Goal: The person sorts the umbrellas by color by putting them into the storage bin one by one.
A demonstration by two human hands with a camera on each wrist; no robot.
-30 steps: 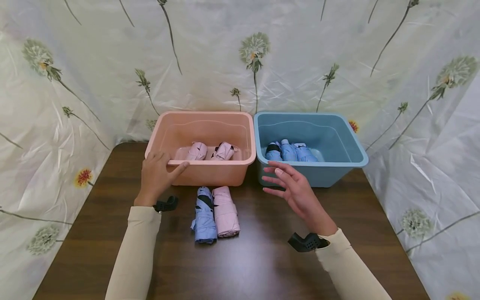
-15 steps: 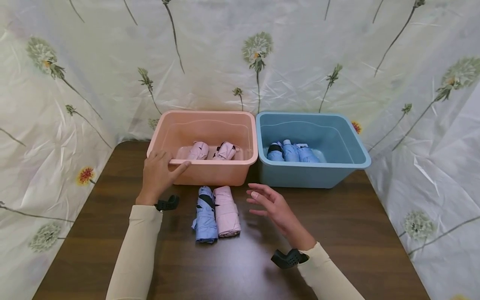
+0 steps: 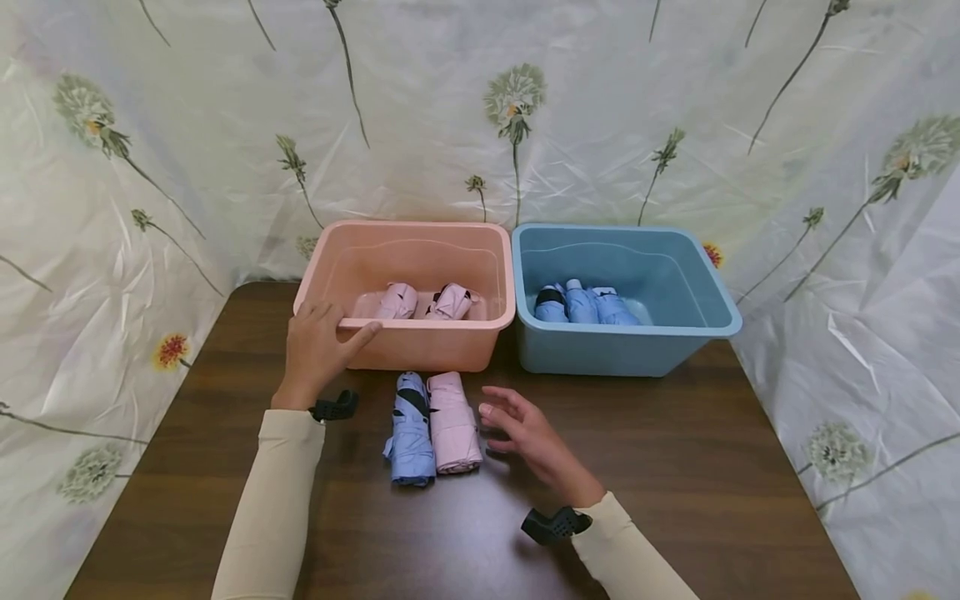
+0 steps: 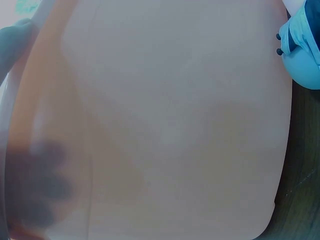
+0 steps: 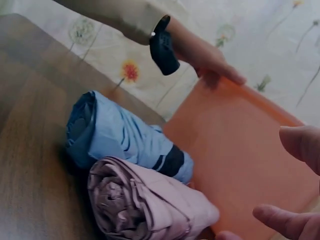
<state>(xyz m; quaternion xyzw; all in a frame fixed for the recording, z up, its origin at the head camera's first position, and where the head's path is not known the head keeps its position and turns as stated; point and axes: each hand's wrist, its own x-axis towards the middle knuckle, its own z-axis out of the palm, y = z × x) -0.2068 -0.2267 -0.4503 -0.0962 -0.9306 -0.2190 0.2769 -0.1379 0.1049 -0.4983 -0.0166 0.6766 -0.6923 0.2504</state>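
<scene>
My left hand (image 3: pixel 317 346) grips the near left rim of a pink plastic bin (image 3: pixel 420 348), thumb along the front rim. In the left wrist view its fingers show dimly through the bin wall (image 4: pixel 180 125). Two folded umbrellas lie side by side on the table before the bin: a blue umbrella (image 3: pixel 411 433) with a black patch and a pink umbrella (image 3: pixel 453 425) at its right. Just right of the pink umbrella, my right hand (image 3: pixel 532 437) hovers with fingers spread and loosely bent, holding nothing. The right wrist view shows the pink umbrella's rolled end (image 5: pixel 120 205) close by.
A blue bin (image 3: pixel 600 354) stands against the pink bin's right side and holds several blue folded umbrellas (image 3: pixel 581 306). Inside the pink bin lie two pink folded umbrellas (image 3: pixel 397 302). A dandelion-print curtain (image 3: pixel 420 108) surrounds the dark wooden table (image 3: pixel 675 483).
My right hand has moved from the front of the blue bin left and toward me, down beside the pink umbrella. My left hand has stayed on the pink bin's rim.
</scene>
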